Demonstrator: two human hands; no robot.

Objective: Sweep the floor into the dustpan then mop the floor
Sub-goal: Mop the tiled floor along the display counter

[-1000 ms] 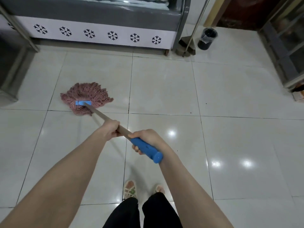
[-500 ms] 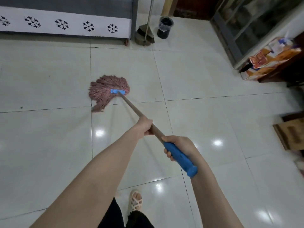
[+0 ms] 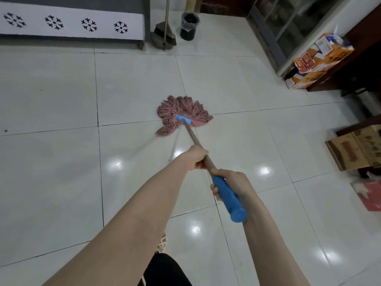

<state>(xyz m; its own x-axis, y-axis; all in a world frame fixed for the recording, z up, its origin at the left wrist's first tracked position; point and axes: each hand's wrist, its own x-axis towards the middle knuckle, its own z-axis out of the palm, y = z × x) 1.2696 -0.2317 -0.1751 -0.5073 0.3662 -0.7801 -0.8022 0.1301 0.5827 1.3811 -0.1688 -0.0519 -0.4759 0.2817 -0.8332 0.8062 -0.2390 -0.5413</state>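
mop [image 3: 181,109] slid right — glossy white floor [image 3: 61,182], boxes [image 3: 321,60] alongside.

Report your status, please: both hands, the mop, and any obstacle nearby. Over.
Left hand grips mop shaft, right hand grips blue end. Mop head flat on tiled floor. No obstacle beside it; dustpan, bin far ahead, boxes at right.
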